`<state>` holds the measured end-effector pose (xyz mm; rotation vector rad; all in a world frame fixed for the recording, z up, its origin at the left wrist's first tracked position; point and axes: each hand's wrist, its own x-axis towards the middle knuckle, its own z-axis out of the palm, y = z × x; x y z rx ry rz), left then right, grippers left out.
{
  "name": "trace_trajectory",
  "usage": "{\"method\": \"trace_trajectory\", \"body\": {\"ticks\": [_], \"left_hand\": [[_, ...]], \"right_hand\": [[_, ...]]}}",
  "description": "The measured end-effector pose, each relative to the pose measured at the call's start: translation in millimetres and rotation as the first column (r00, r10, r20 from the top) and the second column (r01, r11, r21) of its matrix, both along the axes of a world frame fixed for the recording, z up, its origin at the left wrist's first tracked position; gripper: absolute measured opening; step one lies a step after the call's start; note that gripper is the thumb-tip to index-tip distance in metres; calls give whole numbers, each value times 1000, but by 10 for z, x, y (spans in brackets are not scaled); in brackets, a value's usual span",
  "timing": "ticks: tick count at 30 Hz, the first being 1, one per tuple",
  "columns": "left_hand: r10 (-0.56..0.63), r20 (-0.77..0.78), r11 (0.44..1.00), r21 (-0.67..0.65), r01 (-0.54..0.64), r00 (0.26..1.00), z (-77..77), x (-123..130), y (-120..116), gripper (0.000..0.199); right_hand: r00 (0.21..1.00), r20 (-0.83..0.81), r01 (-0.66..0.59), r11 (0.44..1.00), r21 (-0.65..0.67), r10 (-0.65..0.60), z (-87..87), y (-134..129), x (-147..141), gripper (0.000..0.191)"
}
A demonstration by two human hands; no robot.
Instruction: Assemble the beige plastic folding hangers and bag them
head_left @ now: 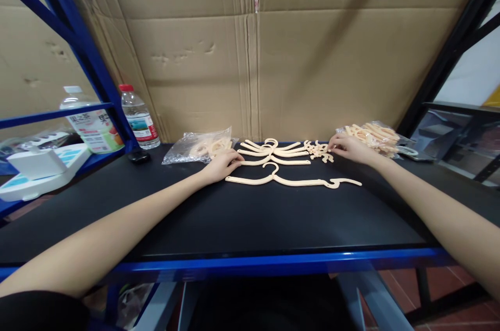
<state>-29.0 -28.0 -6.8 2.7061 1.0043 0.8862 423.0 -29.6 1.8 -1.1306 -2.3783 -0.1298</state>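
Note:
My left hand (223,166) is at the left end of a stack of cream plastic hangers (289,162), its fingers closed on the end of the nearest one. My right hand (350,147) is on the right, beside a small pile of cream hook-shaped pieces (319,151). Its fingertips are drawn together at the pile's edge; what they hold is too small to make out. Nearer to me a single hanger (253,181) lies flat, its hook pointing away. A curved cream piece (346,181) touches its right end.
Behind my left hand lies a clear bag (183,147) with cream parts; another bag of parts (375,135) is behind my right hand. A red-capped bottle (140,120) and a black object (139,156) stand at the left. Cardboard (332,60) walls the back of the black table (273,221).

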Motion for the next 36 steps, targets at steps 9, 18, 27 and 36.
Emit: {"method": "trace_trajectory", "body": {"ticks": [9, 18, 27, 36], "left_hand": [[55, 94, 998, -44, -51, 994, 19, 4, -27, 14], [107, 440, 963, -270, 18, 891, 119, 92, -160, 19], [235, 654, 882, -455, 125, 719, 182, 229, -381, 23], [298, 752, 877, -459, 144, 588, 62, 384, -552, 22]], "right_hand": [[927, -334, 256, 937, 239, -168, 156, -175, -180, 17], [448, -862, 53, 970, -238, -236, 396, -469, -570, 12], [268, -913, -326, 863, -385, -307, 471, -662, -929, 9], [331, -893, -421, 798, -430, -307, 226, -836, -1007, 36]]}}
